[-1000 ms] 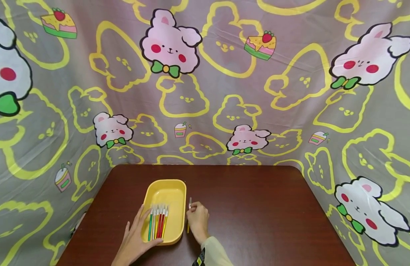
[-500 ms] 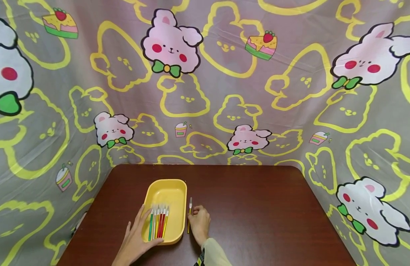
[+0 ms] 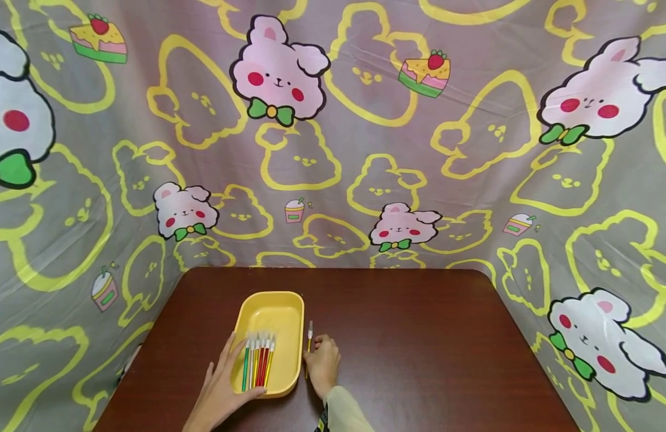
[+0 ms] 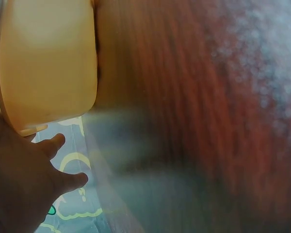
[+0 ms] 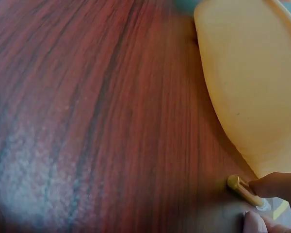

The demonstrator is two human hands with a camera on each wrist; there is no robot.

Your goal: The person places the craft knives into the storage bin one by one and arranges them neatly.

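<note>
A yellow plastic tray (image 3: 281, 312) stands on the left half of the table. Inside lie several craft knives (image 3: 260, 366) side by side, with green, silver, gold and red metallic handles and pale capped tips. My left hand (image 3: 219, 384) holds the tray's near left corner, index finger over the rim and thumb along the near side. Just right of the tray, another craft knife (image 3: 309, 343), gold-handled, lies on the table. My right hand (image 3: 323, 363) is beside it, thumb touching the handle (image 5: 242, 190) and fingertips (image 5: 253, 223) apart from it.
The dark reddish-brown wooden table (image 3: 419, 342) extends to the right of the hands. A fabric curtain (image 3: 333, 138) printed with white rabbits and yellow outlines hangs around its back and sides.
My right hand's fingers have loosened from the gold craft knife and shifted slightly right, showing more of it. The left hand and the tray have stayed in place.
</note>
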